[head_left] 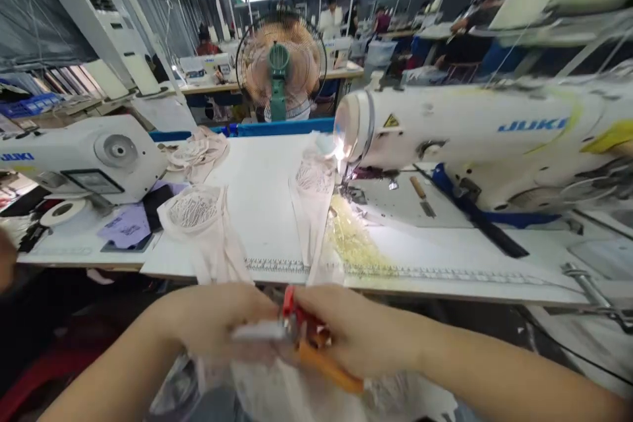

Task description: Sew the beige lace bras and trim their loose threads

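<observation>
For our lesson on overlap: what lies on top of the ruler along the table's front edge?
Pale fabric crosses the ruler, and yellowish lace reaches it too. Markings directly under the pale fabric are covered and cannot be read.

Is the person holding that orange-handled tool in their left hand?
No, the orange-handled tool is in the right hand.

A fan is standing behind the table, a sewing machine is occupying the table's right part, and a garment is hanging over the table's front edge.
</observation>
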`<state>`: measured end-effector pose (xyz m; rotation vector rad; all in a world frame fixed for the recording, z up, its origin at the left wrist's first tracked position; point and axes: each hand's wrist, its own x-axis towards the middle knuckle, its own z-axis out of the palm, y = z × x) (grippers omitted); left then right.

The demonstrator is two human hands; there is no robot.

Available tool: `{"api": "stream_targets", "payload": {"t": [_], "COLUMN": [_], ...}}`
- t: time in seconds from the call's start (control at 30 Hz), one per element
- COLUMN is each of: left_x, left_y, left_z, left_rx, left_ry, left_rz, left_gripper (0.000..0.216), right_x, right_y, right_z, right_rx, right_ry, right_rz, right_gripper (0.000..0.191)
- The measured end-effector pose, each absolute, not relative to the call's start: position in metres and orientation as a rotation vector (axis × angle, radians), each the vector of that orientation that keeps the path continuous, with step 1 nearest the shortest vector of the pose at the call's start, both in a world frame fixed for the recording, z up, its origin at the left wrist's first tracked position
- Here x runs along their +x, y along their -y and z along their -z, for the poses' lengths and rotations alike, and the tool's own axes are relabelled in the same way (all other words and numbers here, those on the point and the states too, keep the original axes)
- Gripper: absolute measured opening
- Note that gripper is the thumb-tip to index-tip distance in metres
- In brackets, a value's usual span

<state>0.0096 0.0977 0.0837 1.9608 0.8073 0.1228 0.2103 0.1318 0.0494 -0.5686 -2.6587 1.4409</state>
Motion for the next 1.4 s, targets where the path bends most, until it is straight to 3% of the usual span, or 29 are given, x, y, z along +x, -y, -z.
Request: {"api": "stream_targets", "payload": {"t": [0.13,0.27,0.6,0.9,1.07,1.2,1.4], "left_x": [0.008,0.009,-0.011,-0.053,-0.027,0.020,0.054], "left_y": [-0.104,-0.102,-0.071,-0.071,-0.059,-0.057,-0.065], "left_z": [-0.081,-0.068,-0.051,-0.049,-0.023,-0.029,-0.001], "left_rx": [1.842,1.828,2.006,1.542,1.802,2.025,1.725], "left_ry": [-0.869,-0.884,-0.870,-1.204,-1.520,-1.250,-1.261], "left_rz": [-0.128,-0.044,-0.138,-0.084,0.186,-0.216,-0.610], "left_gripper": [0.011,0.012,0.015,0.035,0.017,0.023,0.013], "right_x": [0.205,0.211,0.277,0.258,0.239,0.235,0.238], "right_y": [-0.130,-0.126,-0.132,-0.171,-0.145,-0.134,-0.163], "right_z": [-0.042,-0.039,-0.044,-0.011,-0.026,-0.036,-0.025], "right_rx": [-0.672,-0.651,-0.847,-0.887,-0.721,-0.451,-0.754], "right_ry": [2.474,2.650,2.747,2.682,2.776,2.776,2.633], "right_rz": [-1.622,-1.416,-1.190,-1.227,-1.445,-1.601,-1.605], "right_gripper": [0.028,0.033,0.024,0.017,0.020,0.020,0.021]}}
